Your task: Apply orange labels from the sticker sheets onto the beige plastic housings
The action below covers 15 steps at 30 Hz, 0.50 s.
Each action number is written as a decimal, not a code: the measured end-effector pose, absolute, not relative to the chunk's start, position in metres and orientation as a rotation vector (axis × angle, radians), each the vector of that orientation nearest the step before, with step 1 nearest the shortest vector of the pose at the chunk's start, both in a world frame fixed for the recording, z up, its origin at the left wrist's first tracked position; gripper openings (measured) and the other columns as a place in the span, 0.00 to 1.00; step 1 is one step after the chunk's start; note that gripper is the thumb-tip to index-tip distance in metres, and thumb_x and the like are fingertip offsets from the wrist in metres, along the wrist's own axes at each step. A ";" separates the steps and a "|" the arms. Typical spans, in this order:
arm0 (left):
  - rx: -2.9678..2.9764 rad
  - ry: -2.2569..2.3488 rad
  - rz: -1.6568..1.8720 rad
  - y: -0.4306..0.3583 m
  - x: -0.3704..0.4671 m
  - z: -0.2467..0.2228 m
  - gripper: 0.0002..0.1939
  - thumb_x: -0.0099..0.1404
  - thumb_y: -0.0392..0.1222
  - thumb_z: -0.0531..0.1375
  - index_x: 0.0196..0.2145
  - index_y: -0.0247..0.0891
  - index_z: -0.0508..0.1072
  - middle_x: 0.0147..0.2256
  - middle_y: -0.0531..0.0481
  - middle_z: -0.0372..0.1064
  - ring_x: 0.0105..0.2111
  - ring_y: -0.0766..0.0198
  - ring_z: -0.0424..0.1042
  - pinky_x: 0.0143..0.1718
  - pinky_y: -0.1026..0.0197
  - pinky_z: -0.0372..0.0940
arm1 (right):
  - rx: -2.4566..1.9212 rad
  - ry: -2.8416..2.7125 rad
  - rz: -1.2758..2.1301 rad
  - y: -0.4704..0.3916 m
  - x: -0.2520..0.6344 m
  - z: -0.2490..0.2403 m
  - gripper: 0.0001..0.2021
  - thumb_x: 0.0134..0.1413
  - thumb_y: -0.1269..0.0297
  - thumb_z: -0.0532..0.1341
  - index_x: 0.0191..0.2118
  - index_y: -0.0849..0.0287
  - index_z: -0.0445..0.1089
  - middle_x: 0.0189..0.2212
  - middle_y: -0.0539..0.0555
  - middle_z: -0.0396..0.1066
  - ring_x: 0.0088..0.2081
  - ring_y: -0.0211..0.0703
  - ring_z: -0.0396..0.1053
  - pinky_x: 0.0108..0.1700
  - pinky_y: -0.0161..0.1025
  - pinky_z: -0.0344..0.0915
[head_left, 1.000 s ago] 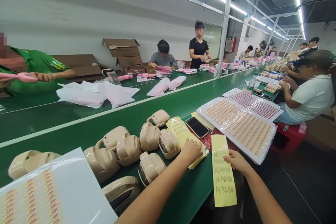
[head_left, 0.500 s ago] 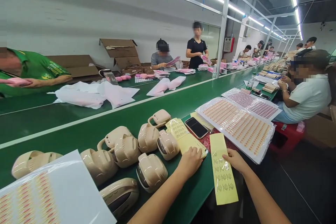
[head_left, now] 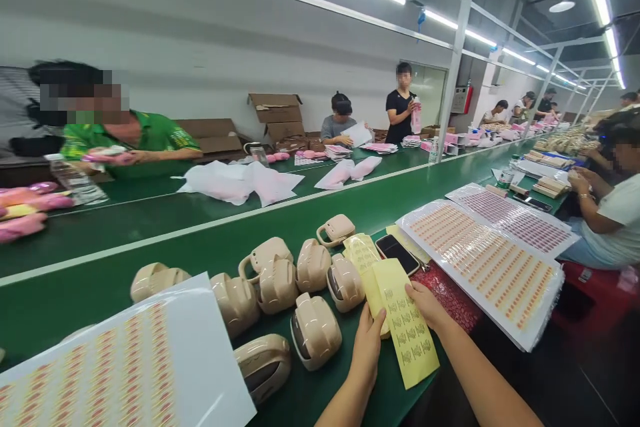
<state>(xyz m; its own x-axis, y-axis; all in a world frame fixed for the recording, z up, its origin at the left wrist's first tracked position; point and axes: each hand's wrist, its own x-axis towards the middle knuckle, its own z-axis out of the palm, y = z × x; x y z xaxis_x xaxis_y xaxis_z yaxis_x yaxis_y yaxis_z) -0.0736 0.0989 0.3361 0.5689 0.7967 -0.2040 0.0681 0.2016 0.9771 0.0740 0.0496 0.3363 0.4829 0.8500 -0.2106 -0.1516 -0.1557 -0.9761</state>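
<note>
Beige plastic casings (head_left: 313, 265) are lying clustered on the green belt (head_left: 200, 250), with a black phone (head_left: 397, 254) resting just beside them. Two large sticker sheets (head_left: 487, 267) under clear film are spreading across the near bench, another sheet (head_left: 125, 367) lying at the lower left. Across the belt, a person in green (head_left: 145, 140) is handling something pink, white bags (head_left: 240, 181) are lying loose, and cardboard boxes (head_left: 277, 117) are standing against the wall
</note>
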 end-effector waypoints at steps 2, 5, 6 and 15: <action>1.104 0.886 0.611 0.102 -0.069 0.343 0.16 0.65 0.42 0.49 0.50 0.38 0.60 0.53 0.42 0.64 0.52 0.57 0.64 0.47 0.57 0.64 | -1.494 -0.644 1.007 0.049 0.074 0.335 0.24 0.38 0.41 0.59 0.31 0.59 0.67 0.25 0.52 0.72 0.29 0.46 0.71 0.34 0.43 0.66; 0.901 0.965 0.614 0.110 -0.064 0.350 0.13 0.65 0.42 0.51 0.46 0.35 0.64 0.47 0.42 0.67 0.45 0.58 0.68 0.41 0.54 0.67 | -1.528 -0.643 1.021 0.046 0.075 0.335 0.21 0.40 0.43 0.59 0.30 0.59 0.67 0.22 0.51 0.71 0.28 0.45 0.70 0.31 0.42 0.66; 0.856 0.982 0.606 0.112 -0.062 0.350 0.13 0.64 0.43 0.52 0.44 0.34 0.65 0.45 0.44 0.68 0.42 0.59 0.70 0.39 0.53 0.67 | -1.534 -0.647 1.027 0.045 0.075 0.336 0.21 0.41 0.44 0.59 0.30 0.59 0.67 0.22 0.51 0.71 0.28 0.46 0.70 0.31 0.42 0.66; 0.857 0.947 0.493 0.127 -0.027 0.341 0.09 0.62 0.41 0.57 0.37 0.33 0.69 0.37 0.49 0.70 0.33 0.64 0.70 0.35 0.56 0.67 | -1.406 -0.583 1.124 0.034 0.078 0.339 0.19 0.37 0.46 0.63 0.29 0.58 0.70 0.25 0.54 0.75 0.29 0.48 0.73 0.34 0.43 0.68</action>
